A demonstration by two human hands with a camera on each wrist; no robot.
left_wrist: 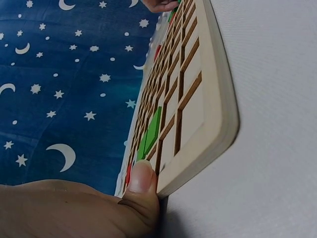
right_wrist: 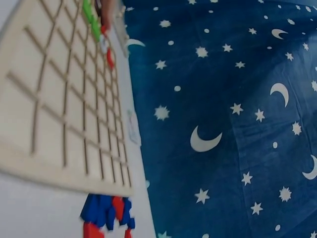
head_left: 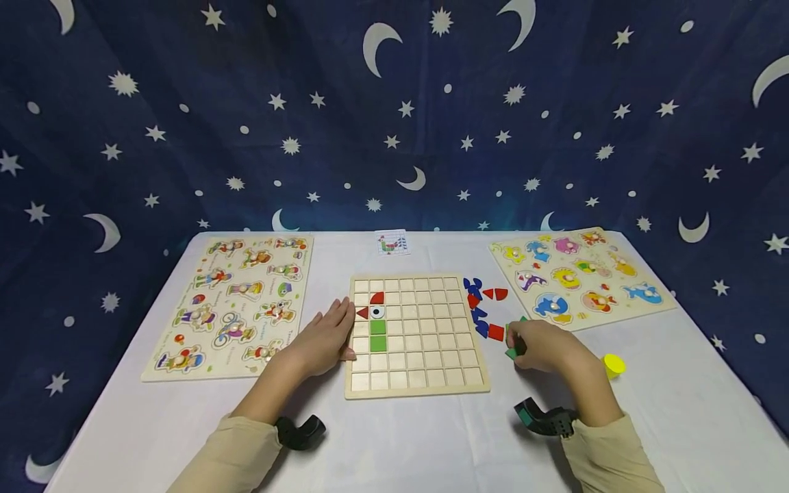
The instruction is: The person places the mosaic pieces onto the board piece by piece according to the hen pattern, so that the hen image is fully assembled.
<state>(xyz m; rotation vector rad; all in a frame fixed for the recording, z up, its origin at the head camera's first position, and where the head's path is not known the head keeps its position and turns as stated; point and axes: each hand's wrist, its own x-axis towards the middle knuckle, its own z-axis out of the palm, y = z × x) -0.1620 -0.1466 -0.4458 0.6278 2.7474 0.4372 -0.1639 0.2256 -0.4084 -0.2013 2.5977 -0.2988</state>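
Small yellow round cap (head_left: 614, 365) lies near the right hand (head_left: 545, 344)'s grip, to its right. Wooden animal peg puzzle (head_left: 641, 311) sits beyond, near. Wooden figure peg puzzle (head_left: 237, 301) lies well apart, left. Small printed pattern card (head_left: 392, 242) lies beyond, left. Blue star-and-moon cloth backdrop (head_left: 394, 103) hangs behind.

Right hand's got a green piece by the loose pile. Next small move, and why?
Probably carry the green piece in the right hand to the grid board, just under the two green squares. That column looks like it continues, and the left hand steadies the board's edge.
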